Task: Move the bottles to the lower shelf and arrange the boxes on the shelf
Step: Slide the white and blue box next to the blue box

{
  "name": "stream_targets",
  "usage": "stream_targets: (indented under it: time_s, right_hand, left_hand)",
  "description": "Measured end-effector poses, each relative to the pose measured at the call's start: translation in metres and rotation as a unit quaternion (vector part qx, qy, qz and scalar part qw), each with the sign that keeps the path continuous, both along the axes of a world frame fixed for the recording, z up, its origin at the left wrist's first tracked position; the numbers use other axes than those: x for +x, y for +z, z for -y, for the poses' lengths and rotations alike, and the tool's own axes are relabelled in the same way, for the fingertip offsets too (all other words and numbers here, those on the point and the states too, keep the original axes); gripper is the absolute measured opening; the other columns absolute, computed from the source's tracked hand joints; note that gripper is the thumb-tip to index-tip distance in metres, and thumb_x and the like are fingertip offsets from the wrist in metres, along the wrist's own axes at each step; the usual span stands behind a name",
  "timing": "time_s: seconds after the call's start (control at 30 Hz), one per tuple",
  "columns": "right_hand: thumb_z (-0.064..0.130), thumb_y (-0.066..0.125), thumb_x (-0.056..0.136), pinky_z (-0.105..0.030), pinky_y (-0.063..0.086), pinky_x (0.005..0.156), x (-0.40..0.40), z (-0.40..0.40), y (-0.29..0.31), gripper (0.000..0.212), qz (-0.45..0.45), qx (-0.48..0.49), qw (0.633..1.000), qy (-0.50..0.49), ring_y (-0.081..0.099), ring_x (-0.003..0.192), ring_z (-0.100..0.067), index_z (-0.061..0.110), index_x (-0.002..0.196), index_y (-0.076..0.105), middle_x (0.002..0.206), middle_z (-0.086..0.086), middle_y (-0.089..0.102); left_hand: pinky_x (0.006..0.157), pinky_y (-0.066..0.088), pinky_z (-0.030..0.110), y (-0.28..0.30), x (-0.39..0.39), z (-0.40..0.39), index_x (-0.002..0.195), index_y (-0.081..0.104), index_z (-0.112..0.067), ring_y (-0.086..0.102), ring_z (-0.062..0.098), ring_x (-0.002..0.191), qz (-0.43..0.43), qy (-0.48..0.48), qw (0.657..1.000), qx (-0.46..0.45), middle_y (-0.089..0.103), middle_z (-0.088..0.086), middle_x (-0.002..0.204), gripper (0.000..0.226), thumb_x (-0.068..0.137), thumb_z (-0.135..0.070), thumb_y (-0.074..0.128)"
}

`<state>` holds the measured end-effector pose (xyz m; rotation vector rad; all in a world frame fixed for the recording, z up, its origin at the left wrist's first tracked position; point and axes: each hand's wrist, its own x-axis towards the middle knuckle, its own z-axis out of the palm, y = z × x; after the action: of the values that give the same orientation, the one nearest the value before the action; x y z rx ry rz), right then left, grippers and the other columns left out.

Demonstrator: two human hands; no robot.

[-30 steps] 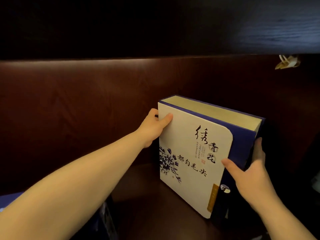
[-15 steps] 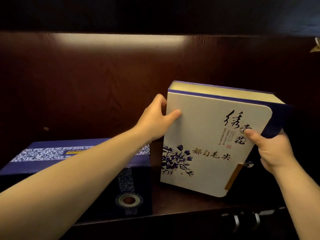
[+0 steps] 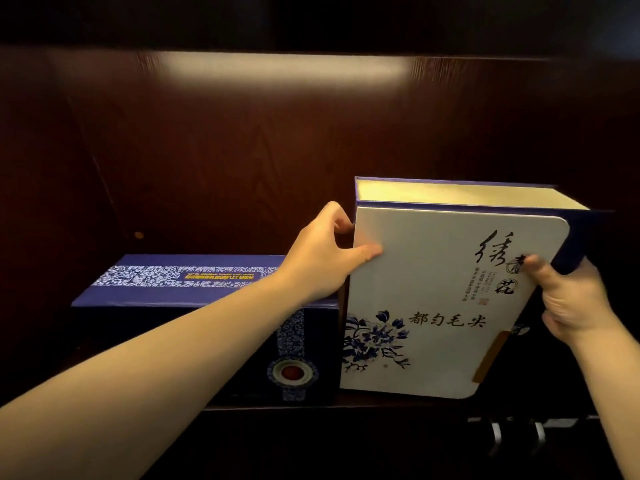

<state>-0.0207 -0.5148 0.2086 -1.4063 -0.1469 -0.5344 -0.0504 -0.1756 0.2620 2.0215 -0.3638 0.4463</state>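
A white box point(image 3: 429, 299) with blue edges, black calligraphy and a blue flower print stands upright on the dark wooden shelf point(image 3: 381, 405). My left hand point(image 3: 322, 258) grips its upper left edge, thumb on the front face. At the right edge, my right hand point(image 3: 568, 299) holds the box, thumb pressed over the calligraphy. A dark blue box point(image 3: 194, 292) with a white patterned band lies flat just left of the white box, close to or touching it. No bottles show clearly.
The shelf's dark wood back panel point(image 3: 277, 150) rises behind the boxes, with a lit strip along the top. Below the shelf edge at the right, faint pale metallic shapes point(image 3: 512, 431) show in the dark. Shelf space left of the blue box lies in shadow.
The white box has been turned from a tilted angle to face front and now stands square beside the blue box. My view has shifted left and down, bringing the blue box into sight.
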Motion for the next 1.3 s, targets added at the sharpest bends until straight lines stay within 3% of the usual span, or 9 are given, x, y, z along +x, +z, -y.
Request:
stream_targets:
  time_s: [0.23, 0.3, 0.33, 0.4, 0.5, 0.57, 0.7, 0.97, 1.3]
  right_hand:
    - [0.026, 0.068, 0.080, -0.027, 0.059, 0.079, 0.002, -0.001, -0.006, 0.041, -0.003, -0.036, 0.999, 0.015, 0.071, 0.103, -0.008, 0.029, 0.121, 0.063, 0.106, 0.015, 0.077]
    - [0.022, 0.067, 0.080, -0.024, 0.058, 0.081, -0.002, 0.002, -0.015, 0.047, -0.016, -0.060, 0.998, 0.030, 0.069, 0.107, -0.008, 0.026, 0.126, 0.060, 0.110, 0.015, 0.076]
    - [0.020, 0.067, 0.080, -0.023, 0.057, 0.082, -0.004, 0.004, -0.024, 0.051, -0.028, -0.072, 0.996, 0.041, 0.069, 0.109, -0.009, 0.024, 0.130, 0.059, 0.113, 0.014, 0.075]
    - [0.020, 0.069, 0.079, -0.026, 0.056, 0.089, -0.011, 0.006, -0.043, 0.061, -0.063, -0.082, 0.993, 0.058, 0.066, 0.116, -0.012, 0.021, 0.138, 0.054, 0.123, 0.009, 0.072]
    - [0.027, 0.073, 0.076, -0.037, 0.047, 0.104, -0.020, 0.004, -0.073, 0.063, -0.117, -0.062, 0.988, 0.078, 0.062, 0.122, -0.010, 0.034, 0.136, 0.053, 0.129, 0.009, 0.070]
    - [0.031, 0.073, 0.077, -0.045, 0.039, 0.110, -0.022, 0.000, -0.090, 0.061, -0.150, -0.040, 0.984, 0.089, 0.060, 0.125, -0.013, 0.036, 0.135, 0.054, 0.131, 0.007, 0.069]
    - [0.035, 0.075, 0.075, -0.052, 0.034, 0.114, -0.017, -0.002, -0.102, 0.067, -0.183, 0.012, 0.979, 0.085, 0.055, 0.130, -0.021, 0.029, 0.138, 0.054, 0.136, 0.001, 0.065]
    - [0.031, 0.073, 0.076, -0.047, 0.041, 0.109, -0.001, 0.000, -0.105, 0.052, -0.190, 0.056, 0.977, 0.080, 0.060, 0.124, -0.019, 0.032, 0.126, 0.059, 0.127, 0.004, 0.070]
    - [0.041, 0.079, 0.070, -0.035, 0.058, 0.088, -0.001, -0.001, -0.108, 0.051, -0.185, 0.052, 0.978, 0.078, 0.068, 0.114, -0.015, 0.036, 0.118, 0.066, 0.119, 0.006, 0.075]
  left_hand:
    - [0.070, 0.057, 0.033, -0.003, 0.003, -0.010, 0.110, 0.050, -0.022, 0.065, 0.014, 0.088, -0.004, -0.012, 1.000, 0.020, 0.060, -0.008, 0.113, 0.054, 0.074, -0.043, 0.085]
    - [0.078, 0.051, 0.022, -0.004, 0.004, -0.027, 0.126, 0.043, -0.031, 0.058, 0.008, 0.108, -0.040, -0.041, 0.996, 0.063, 0.052, -0.011, 0.130, 0.074, 0.069, -0.054, 0.084]
    - [0.091, 0.047, 0.025, -0.005, 0.005, -0.041, 0.136, 0.036, -0.037, 0.049, 0.009, 0.123, -0.062, -0.054, 0.989, 0.126, 0.044, -0.010, 0.142, 0.088, 0.065, -0.061, 0.083]
    - [0.114, 0.029, 0.046, -0.010, 0.009, -0.076, 0.151, 0.016, -0.043, 0.022, 0.017, 0.146, -0.115, -0.070, 0.939, 0.318, 0.021, -0.008, 0.162, 0.115, 0.060, -0.072, 0.079]
    - [0.116, -0.004, 0.063, -0.019, 0.017, -0.113, 0.155, -0.006, -0.044, -0.004, 0.021, 0.152, -0.171, -0.077, 0.839, 0.511, -0.004, -0.006, 0.168, 0.129, 0.060, -0.078, 0.074]
    - [0.117, 0.000, 0.061, -0.022, 0.024, -0.117, 0.156, -0.002, -0.042, 0.008, 0.024, 0.150, -0.153, -0.081, 0.838, 0.518, 0.007, -0.004, 0.167, 0.127, 0.060, -0.078, 0.073]
    - [0.109, 0.026, 0.046, -0.022, 0.031, -0.111, 0.155, 0.010, -0.042, 0.032, 0.027, 0.130, -0.117, -0.084, 0.867, 0.477, 0.032, -0.002, 0.153, 0.124, 0.055, -0.072, 0.076]
    - [0.113, 0.025, 0.051, -0.021, 0.040, -0.102, 0.155, 0.018, -0.041, 0.027, 0.028, 0.136, -0.133, -0.094, 0.879, 0.448, 0.030, -0.002, 0.156, 0.119, 0.060, -0.055, 0.088]
    - [0.112, 0.026, 0.053, -0.022, 0.037, -0.100, 0.155, 0.015, -0.044, 0.027, 0.028, 0.136, -0.143, -0.070, 0.874, 0.458, 0.030, -0.003, 0.155, 0.123, 0.054, -0.065, 0.083]
